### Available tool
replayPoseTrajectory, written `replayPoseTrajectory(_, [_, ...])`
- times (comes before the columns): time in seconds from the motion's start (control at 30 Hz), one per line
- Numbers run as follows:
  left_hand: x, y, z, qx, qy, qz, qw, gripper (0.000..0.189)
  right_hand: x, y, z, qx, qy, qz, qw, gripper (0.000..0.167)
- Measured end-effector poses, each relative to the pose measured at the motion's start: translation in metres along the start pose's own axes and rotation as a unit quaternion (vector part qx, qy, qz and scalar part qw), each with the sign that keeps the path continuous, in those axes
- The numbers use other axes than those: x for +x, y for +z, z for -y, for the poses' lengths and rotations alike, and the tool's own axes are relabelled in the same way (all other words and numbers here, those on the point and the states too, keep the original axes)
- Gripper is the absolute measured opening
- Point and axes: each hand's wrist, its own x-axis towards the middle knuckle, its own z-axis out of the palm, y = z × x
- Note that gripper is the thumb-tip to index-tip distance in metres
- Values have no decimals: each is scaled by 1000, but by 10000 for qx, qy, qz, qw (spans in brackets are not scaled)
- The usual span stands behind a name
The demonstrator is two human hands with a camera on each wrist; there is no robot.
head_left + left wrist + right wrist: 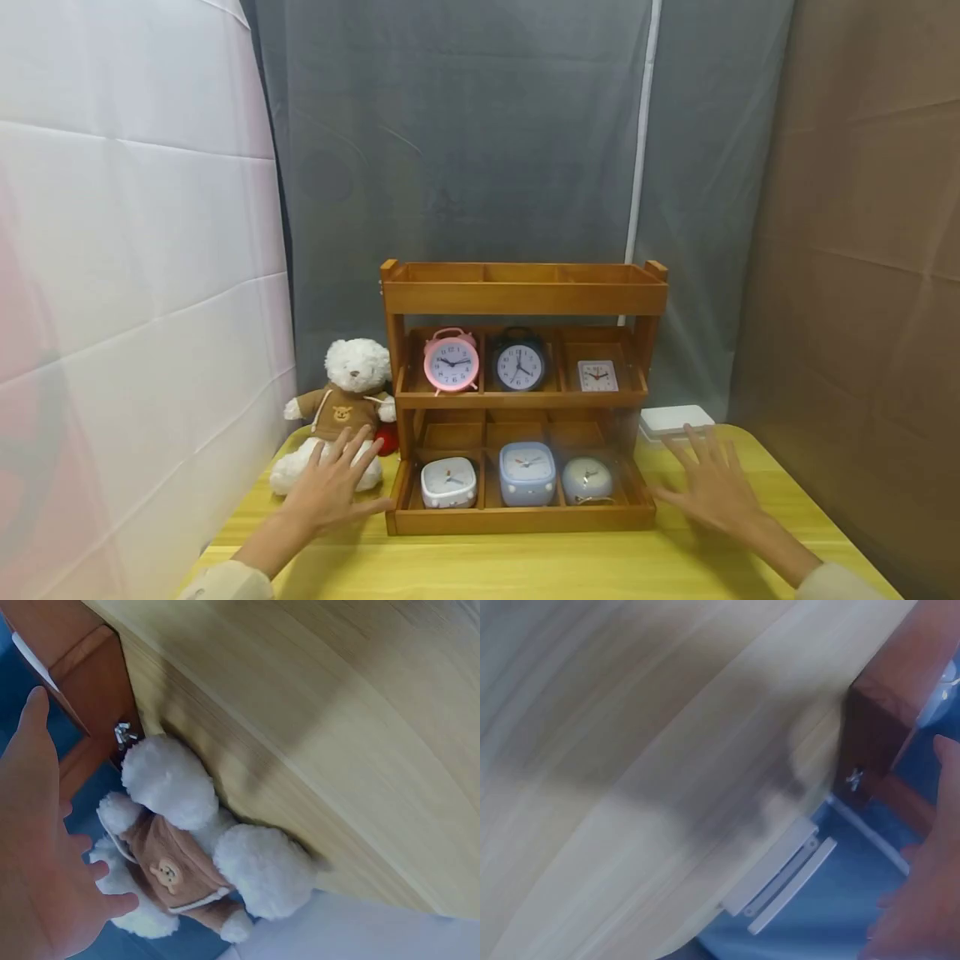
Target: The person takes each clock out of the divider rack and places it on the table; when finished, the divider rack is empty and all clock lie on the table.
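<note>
My left hand (330, 483) is spread with fingers apart beside the lower left of a wooden rack (525, 522), in front of a white teddy bear (358, 367) in a brown hoodie. On the other side, my right hand (712, 483) spreads its fingers near the rack's lower right corner; neither hand holds anything. The middle tier carries a pink alarm clock (452, 363), a black alarm clock (520, 367) and a small square white clock (597, 376). In the bottom tier sit a white clock (448, 482), a blue clock (527, 474) and a rounded grey-green clock (588, 481).
A white flat box-like object (677, 419) lies at the back right of the yellow wooden table (465, 567). Something red (387, 438) shows between bear and rack. Grey curtain (465, 150) hangs behind; white cloth (142, 250) and brown cloth (862, 250) flank the table.
</note>
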Motion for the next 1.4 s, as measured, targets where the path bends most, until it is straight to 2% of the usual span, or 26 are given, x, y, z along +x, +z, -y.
replayPoseTrajectory(0.17, [5, 11, -4, 86, 126, 108, 9998, 95, 3, 2, 12, -51, 36, 198, 9998, 90])
replayPoseTrajectory(0.27, [8, 17, -7, -208, 116, 158, 9996, 92, 3, 2, 20, 13, 13, 236, 9997, 90])
replayPoseTrajectory(0.4, [10, 23, -12, -776, -103, 284, 9965, 86, 4, 1, 32, 92, -36, 222, 9997, 92])
replayPoseTrajectory(0.63, [11, 29, -19, -1381, -427, 903, 9854, 79, 8, 3, 52, 243, -285, 110, 9992, 89])
replayPoseTrajectory(0.8, [11, 31, -20, -1776, -586, 1063, 9766, 77, 13, 7, 61, 424, -306, 158, 9985, 82])
replayPoseTrajectory(0.9, [9, 32, -21, -2204, -692, 1197, 9656, 77, 16, 10, 66, 623, -238, 228, 9975, 79])
replayPoseTrajectory(1.1, [8, 37, -22, -3219, -926, 1428, 9313, 76, 21, 15, 73, 1231, -193, 436, 9913, 74])
replayPoseTrajectory(1.23, [7, 41, -20, -3609, -991, 1463, 9157, 78, 27, 21, 74, 1726, -62, 792, 9818, 69])
replayPoseTrajectory(1.4, [5, 43, -20, -4031, -1083, 1516, 8960, 79, 36, 29, 71, 2136, -229, 1019, 9713, 64])
